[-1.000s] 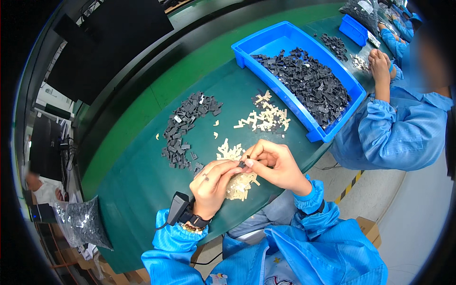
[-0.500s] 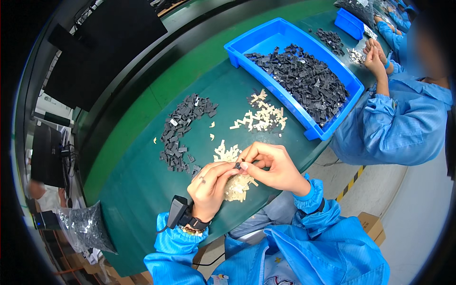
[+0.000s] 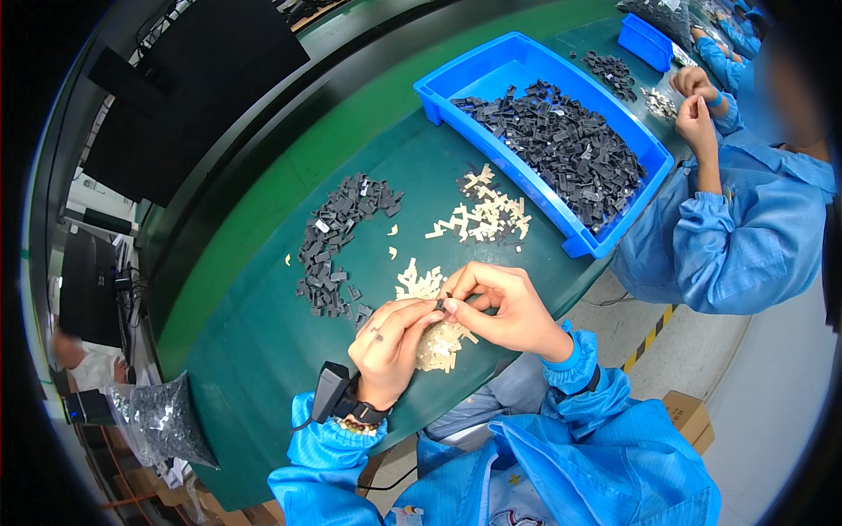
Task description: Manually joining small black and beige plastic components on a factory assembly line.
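My left hand [image 3: 386, 344] and my right hand [image 3: 504, 307] meet at the fingertips over the near part of the green table. Pinched between them is a small black plastic piece [image 3: 441, 305], mostly covered by the fingers. Under and behind the hands lies a heap of cream-coloured strips [image 3: 445, 347], partly hidden by them. To the left of that heap curves a pile of small black plastic parts [image 3: 329, 250]. Farther off, a second group of cream strips [image 3: 487, 216] is scattered with some dark bits among it.
A large blue bin [image 3: 579, 248] holding many black parts stands at the far right. A co-worker in a blue smock [image 3: 745, 228] sits beyond it, hands over small white pieces [image 3: 660, 103]. A clear bag of dark parts [image 3: 171, 419] lies at the table's left end.
My hands stay almost in place, still pinching the black piece. The co-worker's hands on the right have drawn apart a little.
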`<state>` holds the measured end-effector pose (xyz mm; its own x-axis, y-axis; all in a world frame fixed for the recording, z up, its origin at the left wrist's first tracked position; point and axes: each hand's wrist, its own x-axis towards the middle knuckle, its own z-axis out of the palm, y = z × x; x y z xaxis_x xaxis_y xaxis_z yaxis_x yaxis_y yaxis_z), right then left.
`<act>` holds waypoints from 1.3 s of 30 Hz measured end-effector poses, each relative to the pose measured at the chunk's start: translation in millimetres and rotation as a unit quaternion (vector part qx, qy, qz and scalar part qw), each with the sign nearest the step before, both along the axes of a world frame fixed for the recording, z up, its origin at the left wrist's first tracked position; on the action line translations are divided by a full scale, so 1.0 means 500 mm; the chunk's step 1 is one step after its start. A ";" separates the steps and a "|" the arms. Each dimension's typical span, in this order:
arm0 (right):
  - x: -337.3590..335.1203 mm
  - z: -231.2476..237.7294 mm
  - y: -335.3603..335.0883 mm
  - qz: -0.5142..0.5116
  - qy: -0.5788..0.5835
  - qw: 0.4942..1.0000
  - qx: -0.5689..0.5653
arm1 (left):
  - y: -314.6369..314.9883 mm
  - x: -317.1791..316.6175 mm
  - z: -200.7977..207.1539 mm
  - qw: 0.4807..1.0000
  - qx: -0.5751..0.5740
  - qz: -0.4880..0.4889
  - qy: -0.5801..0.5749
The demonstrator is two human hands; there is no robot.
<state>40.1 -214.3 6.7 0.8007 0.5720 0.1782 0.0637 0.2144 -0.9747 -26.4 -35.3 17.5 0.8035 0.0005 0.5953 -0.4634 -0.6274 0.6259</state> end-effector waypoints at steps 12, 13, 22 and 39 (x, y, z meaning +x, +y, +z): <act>0.004 -0.003 -0.012 0.076 0.185 0.970 0.138 | 0.002 -0.009 0.005 0.991 -0.113 -0.054 0.045; 0.005 -0.009 -0.013 0.090 0.202 0.962 0.160 | 0.003 -0.010 0.005 0.987 -0.134 -0.072 0.056; 0.008 -0.017 -0.011 0.124 0.279 0.929 0.210 | 0.010 -0.003 -0.002 0.975 -0.167 -0.110 0.096; -0.022 -0.015 -0.007 -0.113 -0.089 0.988 0.050 | -0.015 0.002 0.006 0.997 -0.079 0.014 0.004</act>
